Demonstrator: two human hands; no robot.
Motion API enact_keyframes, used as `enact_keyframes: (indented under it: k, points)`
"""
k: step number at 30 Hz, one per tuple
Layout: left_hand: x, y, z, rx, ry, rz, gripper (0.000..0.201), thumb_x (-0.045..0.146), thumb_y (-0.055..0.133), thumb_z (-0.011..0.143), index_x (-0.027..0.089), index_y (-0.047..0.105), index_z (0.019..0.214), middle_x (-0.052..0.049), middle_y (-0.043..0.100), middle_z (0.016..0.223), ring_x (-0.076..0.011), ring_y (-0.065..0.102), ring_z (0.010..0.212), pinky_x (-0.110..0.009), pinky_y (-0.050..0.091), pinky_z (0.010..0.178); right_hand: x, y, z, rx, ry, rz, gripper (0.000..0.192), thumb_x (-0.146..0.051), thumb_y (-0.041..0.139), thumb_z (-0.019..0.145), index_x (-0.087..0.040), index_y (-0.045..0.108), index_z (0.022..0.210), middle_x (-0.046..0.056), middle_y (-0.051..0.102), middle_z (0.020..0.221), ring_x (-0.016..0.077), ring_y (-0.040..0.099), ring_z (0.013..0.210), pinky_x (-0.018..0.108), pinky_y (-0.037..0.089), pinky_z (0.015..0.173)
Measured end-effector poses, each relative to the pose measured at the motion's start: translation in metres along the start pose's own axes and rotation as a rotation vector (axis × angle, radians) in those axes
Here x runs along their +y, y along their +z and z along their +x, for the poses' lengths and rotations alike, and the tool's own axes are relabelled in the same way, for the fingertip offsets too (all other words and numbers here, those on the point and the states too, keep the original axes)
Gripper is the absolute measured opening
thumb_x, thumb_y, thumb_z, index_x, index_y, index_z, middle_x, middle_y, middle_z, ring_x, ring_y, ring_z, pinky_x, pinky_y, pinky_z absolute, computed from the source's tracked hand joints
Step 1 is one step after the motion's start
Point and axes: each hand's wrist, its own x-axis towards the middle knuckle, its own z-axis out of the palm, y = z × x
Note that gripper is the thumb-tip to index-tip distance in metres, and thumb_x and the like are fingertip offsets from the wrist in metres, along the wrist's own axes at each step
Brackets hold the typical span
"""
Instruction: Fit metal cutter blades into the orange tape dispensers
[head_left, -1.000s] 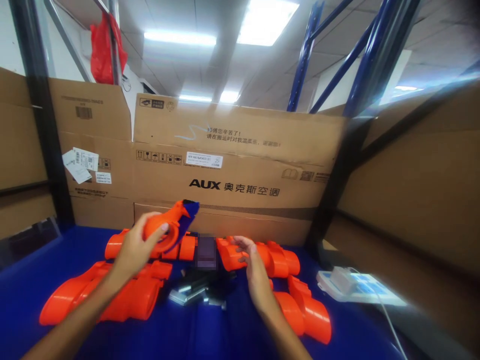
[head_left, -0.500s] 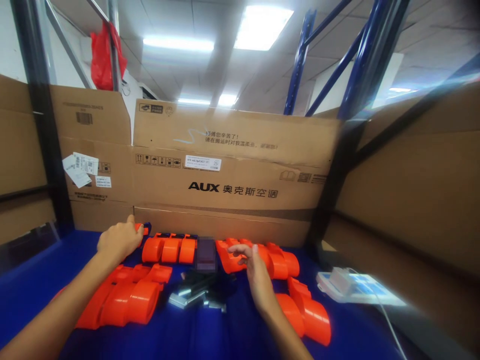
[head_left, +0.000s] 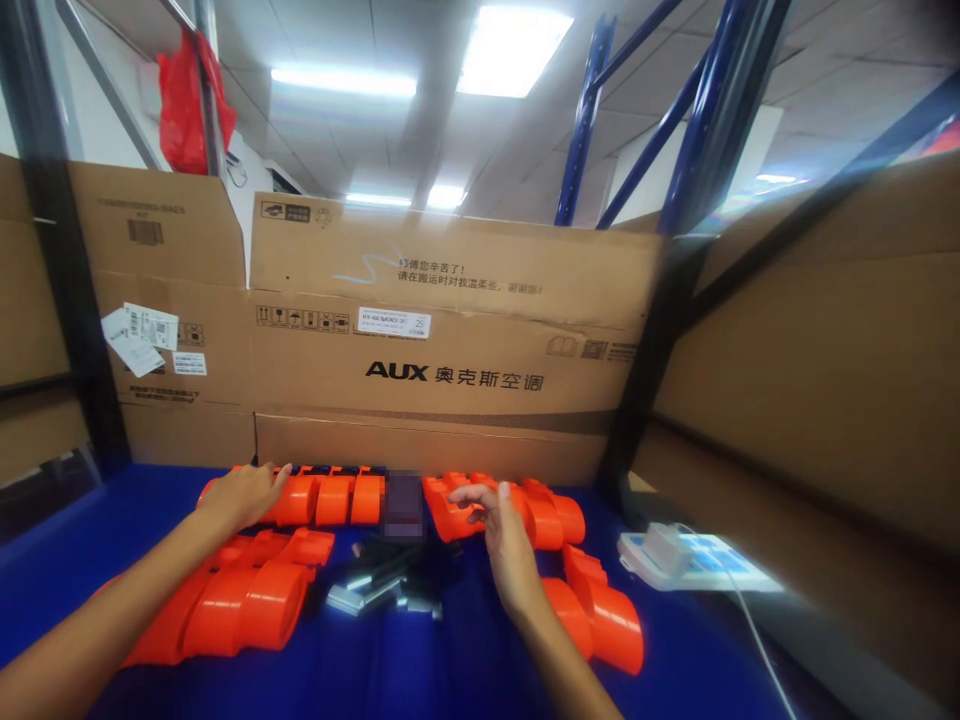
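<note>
My left hand (head_left: 244,497) is at the left end of the back row, its fingers over an orange plastic piece (head_left: 206,491) that looks like a tape dispenser; the hand partly hides it. To its right in that row stand several similar orange dispensers (head_left: 333,500) with dark tops. My right hand (head_left: 504,535) is raised with fingers apart and holds nothing. Behind it is another group of orange dispensers (head_left: 545,522). Between the two hands lies a pile of silver and black pieces (head_left: 364,592), too blurred to name.
More orange dispensers stand at front left (head_left: 247,610) and front right (head_left: 613,622) on the blue surface (head_left: 420,670). A blurred dark block (head_left: 403,505) stands mid-back. At right is a white power strip (head_left: 697,560) with a cable. Cardboard (head_left: 450,340) walls the back.
My left hand has come down and slightly left with the orange dispenser, which now sits at the left end of the back row. My right hand keeps its pose. The view has shifted slightly.
</note>
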Motion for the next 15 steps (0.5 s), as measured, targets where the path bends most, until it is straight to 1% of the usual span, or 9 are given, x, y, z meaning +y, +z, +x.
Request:
enact_keyframes:
  k: [3,5,7,8,10,12,14,15]
  points:
    - [-0.013,-0.010,0.012,-0.009,0.023,0.049,0.060,0.061,0.031,0.088,0.015,0.067,0.104,-0.023,0.072,0.098,-0.0408,0.065,0.103,-0.049,0.045,0.087,0.000,0.001,0.000,0.021,0.013,0.040,0.065,-0.064,0.021,0.098,-0.023,0.072,0.094,0.007,0.071,0.102,0.0276,0.058,0.110,0.038,0.045,0.091]
    - [-0.027,-0.013,0.022,0.033,0.034,0.135,0.057,0.059,0.037,0.087,0.015,0.065,0.109,-0.023,0.070,0.107,-0.0410,0.061,0.110,-0.049,0.044,0.089,0.000,0.001,0.001,0.038,0.026,0.076,0.064,-0.065,0.024,0.097,-0.022,0.071,0.093,0.007,0.071,0.101,0.0274,0.058,0.108,0.038,0.044,0.091]
    - [-0.042,-0.013,0.030,0.058,0.018,0.211,0.061,0.062,0.042,0.084,0.014,0.063,0.114,-0.024,0.068,0.114,-0.0433,0.056,0.115,-0.049,0.043,0.090,0.000,0.001,0.001,0.045,0.039,0.103,0.063,-0.066,0.026,0.096,-0.022,0.071,0.091,0.007,0.071,0.100,0.0272,0.058,0.105,0.037,0.043,0.090]
    - [-0.049,-0.011,0.033,0.041,-0.003,0.225,0.066,0.065,0.043,0.082,0.012,0.062,0.116,-0.025,0.068,0.113,-0.0449,0.056,0.114,-0.049,0.042,0.089,0.000,0.001,0.002,0.048,0.044,0.110,0.063,-0.066,0.026,0.096,-0.022,0.071,0.090,0.007,0.071,0.100,0.0271,0.058,0.104,0.037,0.043,0.090]
    - [-0.061,-0.006,0.036,-0.035,-0.046,0.192,0.076,0.072,0.040,0.081,0.008,0.061,0.117,-0.026,0.069,0.110,-0.0462,0.059,0.109,-0.049,0.043,0.087,0.000,0.001,0.002,0.052,0.049,0.116,0.064,-0.067,0.026,0.096,-0.022,0.071,0.089,0.007,0.071,0.099,0.0269,0.059,0.103,0.036,0.042,0.088]
    - [-0.069,-0.001,0.038,-0.104,-0.082,0.118,0.079,0.075,0.036,0.080,0.008,0.061,0.115,-0.026,0.070,0.107,-0.0455,0.062,0.103,-0.046,0.043,0.084,0.000,0.001,0.002,0.044,0.051,0.121,0.064,-0.066,0.026,0.096,-0.022,0.071,0.086,0.007,0.071,0.098,0.0264,0.059,0.101,0.036,0.043,0.087]
    - [-0.072,0.001,0.038,-0.115,-0.112,0.038,0.077,0.075,0.037,0.080,0.009,0.062,0.110,-0.026,0.071,0.106,-0.0446,0.064,0.099,-0.044,0.044,0.081,0.000,0.002,0.003,0.031,0.051,0.124,0.064,-0.066,0.025,0.096,-0.022,0.071,0.083,0.007,0.070,0.097,0.0259,0.059,0.099,0.035,0.043,0.086]
    - [-0.073,0.002,0.038,-0.094,-0.124,-0.010,0.074,0.075,0.039,0.079,0.010,0.063,0.105,-0.026,0.071,0.104,-0.0442,0.064,0.098,-0.044,0.044,0.080,0.000,0.002,0.003,0.028,0.051,0.125,0.065,-0.066,0.025,0.096,-0.022,0.070,0.081,0.007,0.070,0.096,0.0256,0.059,0.098,0.035,0.043,0.085]
